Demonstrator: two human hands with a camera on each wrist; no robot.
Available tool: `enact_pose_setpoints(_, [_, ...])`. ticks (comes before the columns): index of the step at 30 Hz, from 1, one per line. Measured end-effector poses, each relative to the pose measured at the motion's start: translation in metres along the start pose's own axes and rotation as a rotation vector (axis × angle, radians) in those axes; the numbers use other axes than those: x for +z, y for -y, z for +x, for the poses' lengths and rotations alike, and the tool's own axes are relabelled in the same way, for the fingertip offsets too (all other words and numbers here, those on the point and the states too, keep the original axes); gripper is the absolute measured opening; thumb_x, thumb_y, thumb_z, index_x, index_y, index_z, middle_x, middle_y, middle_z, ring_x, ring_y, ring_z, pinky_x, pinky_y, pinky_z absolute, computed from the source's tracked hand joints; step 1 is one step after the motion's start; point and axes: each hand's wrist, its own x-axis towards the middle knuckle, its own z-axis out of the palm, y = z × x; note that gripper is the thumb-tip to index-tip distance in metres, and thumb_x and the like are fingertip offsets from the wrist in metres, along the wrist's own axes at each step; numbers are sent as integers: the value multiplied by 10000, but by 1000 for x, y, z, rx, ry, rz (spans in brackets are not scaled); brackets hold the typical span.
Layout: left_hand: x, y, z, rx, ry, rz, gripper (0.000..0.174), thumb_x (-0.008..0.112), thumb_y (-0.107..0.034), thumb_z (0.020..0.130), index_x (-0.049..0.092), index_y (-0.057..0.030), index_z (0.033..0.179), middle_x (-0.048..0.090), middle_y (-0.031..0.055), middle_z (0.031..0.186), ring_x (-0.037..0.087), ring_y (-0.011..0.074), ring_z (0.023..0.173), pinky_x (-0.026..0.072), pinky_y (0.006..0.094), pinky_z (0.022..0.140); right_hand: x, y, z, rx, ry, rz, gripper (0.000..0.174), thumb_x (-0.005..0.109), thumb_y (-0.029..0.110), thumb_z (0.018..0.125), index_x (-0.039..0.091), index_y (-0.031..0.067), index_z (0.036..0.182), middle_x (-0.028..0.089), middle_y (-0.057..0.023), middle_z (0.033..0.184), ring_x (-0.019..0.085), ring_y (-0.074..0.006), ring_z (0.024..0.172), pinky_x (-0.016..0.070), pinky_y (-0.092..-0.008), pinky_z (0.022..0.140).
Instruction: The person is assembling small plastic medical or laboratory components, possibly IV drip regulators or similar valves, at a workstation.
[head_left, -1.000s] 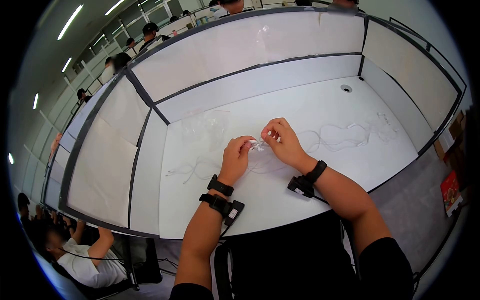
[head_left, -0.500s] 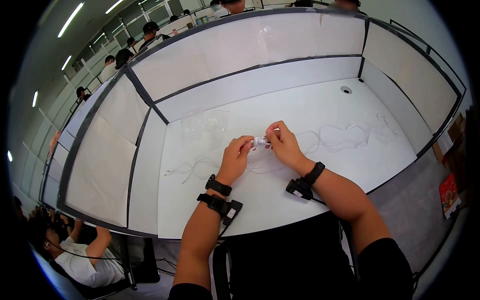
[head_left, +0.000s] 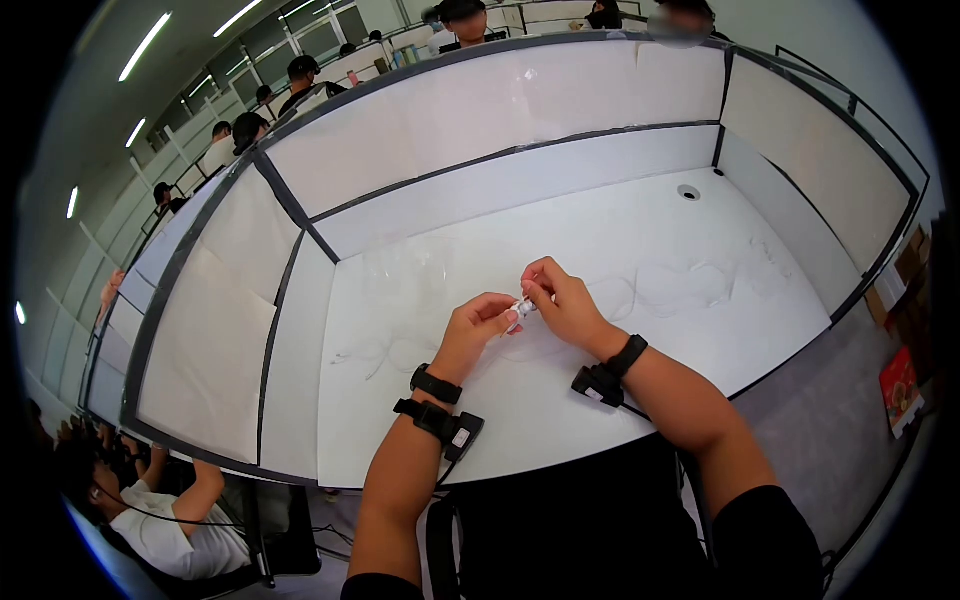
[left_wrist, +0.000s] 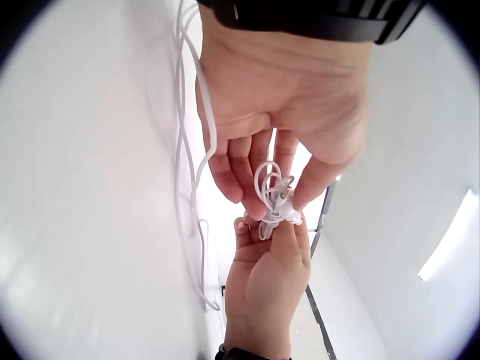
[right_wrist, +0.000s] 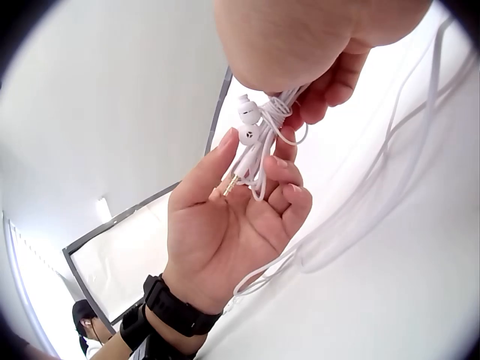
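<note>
The left hand (head_left: 482, 318) is pinching one end of a white earphone bundle (right_wrist: 266, 150), its thumb lying along the side by the earbuds (right_wrist: 248, 135) and its fingers curling in from opposite. The right hand (head_left: 567, 302) is gripping the other end, fingertips bunched tight, and so the bundle is hanging between the two, clear of the table (head_left: 570, 420)! Turns of thin cord are crossing its middle, a small loop is standing off to one side, and the gold-tipped plug (right_wrist: 232, 184) is poking out toward the left palm.

The step in hand is looking like tidying those turns, though whether cord is going on or coming off, I'm not able to tell. Good work here is calling for a steady left pinch and a light right one: easing the cord round rather than yanking it, laying each turn flat beside the last, gathering in that stray loop, and watching that the plug isn't snagging a strand. Squeezing too loosely is risking the turns springing apart; pulling hard is straining the thin leads near the earbuds.

Farther out, loose white cords (left_wrist: 211, 139) are trailing over the tabletop, and pale partition panels (head_left: 500, 100) are walling the desk in.
</note>
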Motion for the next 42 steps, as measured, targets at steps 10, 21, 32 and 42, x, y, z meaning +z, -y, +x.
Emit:
enact_pose_setpoints(10, [-2, 1, 0, 48, -34, -31, 96, 640, -74, 958, 578, -38, 1022, 679, 93, 960, 690, 197, 858, 525, 297, 798, -3, 5, 0, 35, 155, 157, 237, 570, 175, 1005, 582, 28, 1190, 652, -67, 915, 617, -128, 780, 503, -284, 716])
enact_pose_setpoints(21, [-3, 2, 1, 63, -86, -85, 79, 596, -58, 983, 531, -50, 1028, 688, 131, 1007, 713, 236, 897, 595, 335, 762, -6, 13, 0, -184, 149, -21, 274, 690, 130, 910, 669, 62, 1174, 679, -99, 1033, 649, -178, 849, 527, -292, 747])
enact_pose_setpoints(32, [-7, 5, 6, 163, -46, 69, 127, 588, -49, 992, 572, 4, 1107, 684, 131, 1010, 700, 224, 902, 567, 326, 777, -6, 19, -2, -110, 62, -228, 312, 720, 278, 920, 600, 41, 1084, 695, -105, 897, 675, -222, 749, 532, -326, 685])
enact_pose_setpoints(42, [2, 4, 3, 140, -53, 15, 236, 651, -80, 964, 543, -15, 1163, 681, 113, 1026, 668, 176, 876, 531, 291, 791, -4, 14, -2, 31, 130, 81, 280, 696, 242, 950, 549, 50, 1091, 657, -47, 945, 625, -114, 811, 504, -280, 722])
